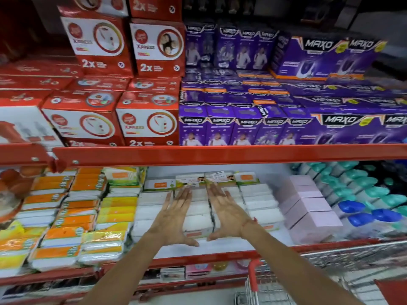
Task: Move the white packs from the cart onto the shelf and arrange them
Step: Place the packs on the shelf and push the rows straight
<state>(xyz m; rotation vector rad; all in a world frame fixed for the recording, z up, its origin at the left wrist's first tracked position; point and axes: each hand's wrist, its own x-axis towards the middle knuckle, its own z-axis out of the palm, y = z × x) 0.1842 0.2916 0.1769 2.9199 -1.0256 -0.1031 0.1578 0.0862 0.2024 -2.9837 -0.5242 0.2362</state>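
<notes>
Squaring up the white packs [199, 219] on the shelf [220, 256].
Both palms flat, fingers spread, gripping nothing: left hand [174, 219], right hand [229, 216]. Press evenly inward, align the row between them.

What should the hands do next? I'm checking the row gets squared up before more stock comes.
Probably press inward and back: the left hand and right hand lie open and flat on the white packs, gripping nothing, and the stack's front edge looks slightly uneven beside the pink boxes. Then reach for the cart.
</notes>
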